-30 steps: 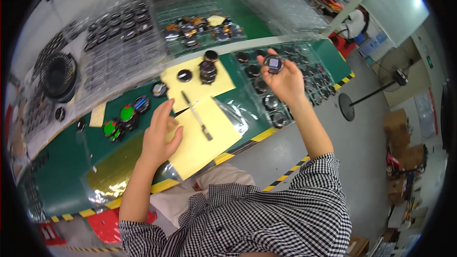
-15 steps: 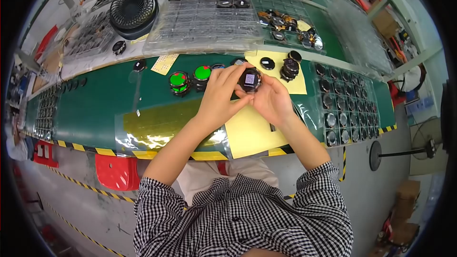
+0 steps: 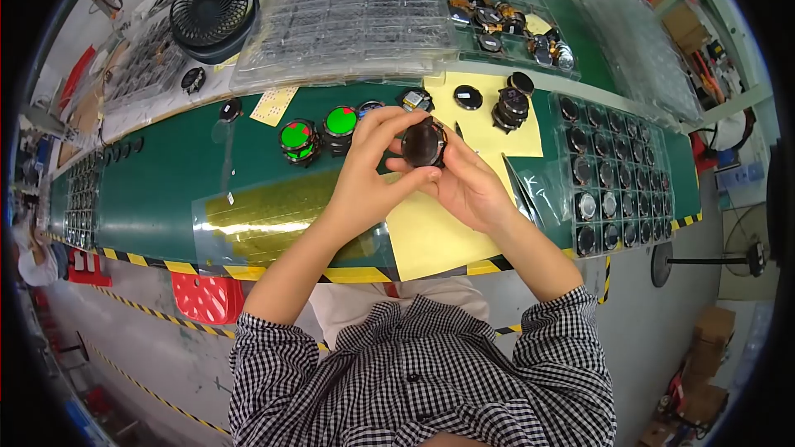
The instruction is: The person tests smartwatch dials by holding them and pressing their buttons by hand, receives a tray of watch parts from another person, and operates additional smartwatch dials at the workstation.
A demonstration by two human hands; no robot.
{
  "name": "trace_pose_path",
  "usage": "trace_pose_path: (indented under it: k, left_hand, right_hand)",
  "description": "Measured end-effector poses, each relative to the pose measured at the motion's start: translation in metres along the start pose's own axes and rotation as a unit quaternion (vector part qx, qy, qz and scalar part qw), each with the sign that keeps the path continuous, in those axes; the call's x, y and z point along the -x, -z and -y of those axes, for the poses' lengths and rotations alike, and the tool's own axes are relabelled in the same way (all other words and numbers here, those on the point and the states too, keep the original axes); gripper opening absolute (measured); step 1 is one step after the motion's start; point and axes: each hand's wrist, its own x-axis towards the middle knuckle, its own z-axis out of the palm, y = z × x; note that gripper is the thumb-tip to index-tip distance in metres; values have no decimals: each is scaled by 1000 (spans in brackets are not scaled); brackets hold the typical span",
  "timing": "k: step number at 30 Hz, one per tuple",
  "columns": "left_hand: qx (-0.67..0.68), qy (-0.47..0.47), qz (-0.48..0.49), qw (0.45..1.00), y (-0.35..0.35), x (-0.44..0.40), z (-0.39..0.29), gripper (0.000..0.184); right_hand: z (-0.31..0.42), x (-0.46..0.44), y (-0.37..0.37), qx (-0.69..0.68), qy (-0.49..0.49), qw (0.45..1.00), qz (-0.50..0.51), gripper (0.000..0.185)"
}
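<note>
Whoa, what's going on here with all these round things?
Someone in a checked shirt is holding one dark round part with both hands, the left hand and the right hand, above yellow paper. Its plain dark side faces us. Green-topped round pieces sit on the green table, and a clear tray toward the right holds rows of round parts.

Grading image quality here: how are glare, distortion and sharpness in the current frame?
Head view: strong fisheye bending, seen in the curved striped bench edge, with black corners; head view: bright glare patches on the amber film; head view: the held round device looks dark, its fine detail too small to tell.
</note>
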Motion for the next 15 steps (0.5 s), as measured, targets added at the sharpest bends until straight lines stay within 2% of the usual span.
trace_pose_path:
  k: [3, 6, 15]
  left_hand:
    - [-12, -50, -14, 999, 0, -1, 8, 63]
    - [42, 5, -13, 999, 0, 0, 4, 64]
    - [-44, -87, -69, 993, -4, 3, 12, 65]
  right_hand:
    - [2, 1, -1, -21, 4, 1000, 4, 59]
    - [3, 2, -2, 1, 7, 1000, 15, 61]
    - [3, 4, -5, 25, 20, 999, 34, 62]
